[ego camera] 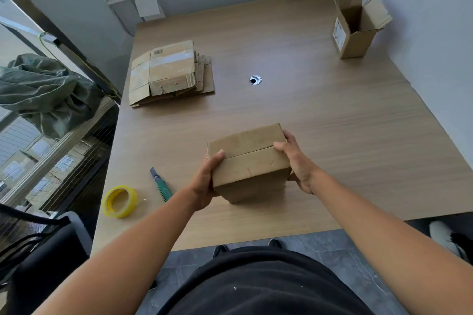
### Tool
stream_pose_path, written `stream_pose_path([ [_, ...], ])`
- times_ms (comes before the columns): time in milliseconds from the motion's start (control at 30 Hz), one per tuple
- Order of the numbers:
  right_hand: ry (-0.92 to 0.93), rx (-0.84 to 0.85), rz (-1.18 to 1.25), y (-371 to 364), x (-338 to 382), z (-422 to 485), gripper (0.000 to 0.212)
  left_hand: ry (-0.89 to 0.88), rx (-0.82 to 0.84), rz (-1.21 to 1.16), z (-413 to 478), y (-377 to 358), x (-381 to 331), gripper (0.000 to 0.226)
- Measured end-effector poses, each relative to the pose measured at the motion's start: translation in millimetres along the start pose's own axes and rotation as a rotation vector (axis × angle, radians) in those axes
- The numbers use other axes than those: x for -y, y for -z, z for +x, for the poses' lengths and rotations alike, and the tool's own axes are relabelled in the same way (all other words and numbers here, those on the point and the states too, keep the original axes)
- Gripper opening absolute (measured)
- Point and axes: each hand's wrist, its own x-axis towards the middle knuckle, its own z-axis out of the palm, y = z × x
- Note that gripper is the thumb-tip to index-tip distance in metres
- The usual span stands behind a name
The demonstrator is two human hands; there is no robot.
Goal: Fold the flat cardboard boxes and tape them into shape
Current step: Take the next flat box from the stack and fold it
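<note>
A small brown cardboard box [249,161] stands on the wooden table [332,123] in front of me, its two top flaps folded shut and meeting at a seam. My left hand [204,181] grips its left side, thumb on top by the seam. My right hand [298,161] grips the right side, fingers curled over the top edge. A stack of flat cardboard boxes [169,73] lies at the far left of the table. A yellow roll of tape [120,201] and a green utility knife [161,185] lie to the left of the box.
An open cardboard box [354,30] stands at the far right corner by the wall. A round cable hole [255,80] sits mid-table. A black chair [38,250] and a glass railing with a green bag [46,89] are on the left.
</note>
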Motion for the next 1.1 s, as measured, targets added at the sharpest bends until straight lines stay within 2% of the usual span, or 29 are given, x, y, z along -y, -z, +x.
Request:
stream_pose_path([
  [200,0.025,0.041,0.026,-27.3,-25.9,-1.7,0.046,-0.031,-0.069,-0.074,6.9,36.4,4.4,0.075],
  [333,-0.031,-0.095,0.126,-27.6,-60.8,-11.3,0.054,0.003,0.043,0.080,4.8,39.4,15.4,0.093],
  [400,-0.029,-0.128,0.136,-23.4,-70.3,-14.3,0.055,-0.033,0.049,0.083,8.7,30.3,14.9,0.095],
  [567,0.040,-0.212,0.166,-3.4,-65.7,-10.7,0.050,-0.124,0.055,0.096,16.9,9.8,17.8,0.075],
  [700,0.036,-0.177,0.095,11.7,-65.1,-15.5,0.048,-0.113,0.080,0.091,16.0,3.7,22.0,0.092],
  [833,0.045,-0.186,0.077,18.0,-62.8,-20.9,0.053,0.102,0.063,0.117,12.5,12.7,40.5,0.121],
  [900,0.098,-0.180,-0.008,6.3,-65.6,-19.6,0.057,0.183,0.072,0.075,14.1,19.5,48.2,0.112],
  [967,0.149,-0.189,-0.085,-8.4,-66.9,-20.8,0.067,0.163,0.075,0.032,17.2,22.5,47.1,0.100],
  [1100,0.133,-0.211,0.068,-11.7,-65.5,-26.1,0.066,0.045,-0.023,0.014,22.8,29.4,36.8,0.108],
])
